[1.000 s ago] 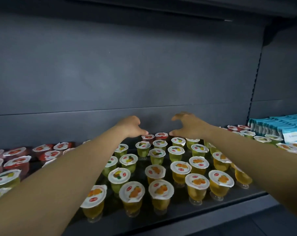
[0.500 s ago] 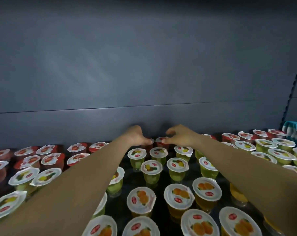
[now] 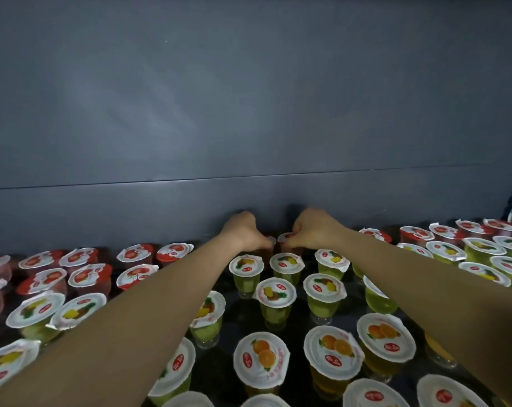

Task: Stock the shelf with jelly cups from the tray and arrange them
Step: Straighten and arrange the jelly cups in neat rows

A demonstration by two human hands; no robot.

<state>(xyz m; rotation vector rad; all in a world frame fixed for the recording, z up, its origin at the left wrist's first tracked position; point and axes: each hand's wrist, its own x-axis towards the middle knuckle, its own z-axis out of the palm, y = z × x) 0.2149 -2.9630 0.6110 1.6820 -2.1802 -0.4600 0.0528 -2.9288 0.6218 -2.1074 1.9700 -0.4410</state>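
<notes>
Hands (image 3: 244,233) farther back, round foil-lidded cups (image 3: 287,238).

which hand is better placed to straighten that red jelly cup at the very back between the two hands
Right, probably. The right hand already has its fingers at the red jelly cup by the back wall; the left hand is beside it, over another, mostly hidden cup.

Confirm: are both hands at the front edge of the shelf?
No: the left hand and right hand reach the back row, at the grey rear panel.

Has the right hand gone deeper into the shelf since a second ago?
Yes. The right hand has moved toward the shelf's back wall and now pinches the red-lidded jelly cup standing in the rear row there.
</notes>
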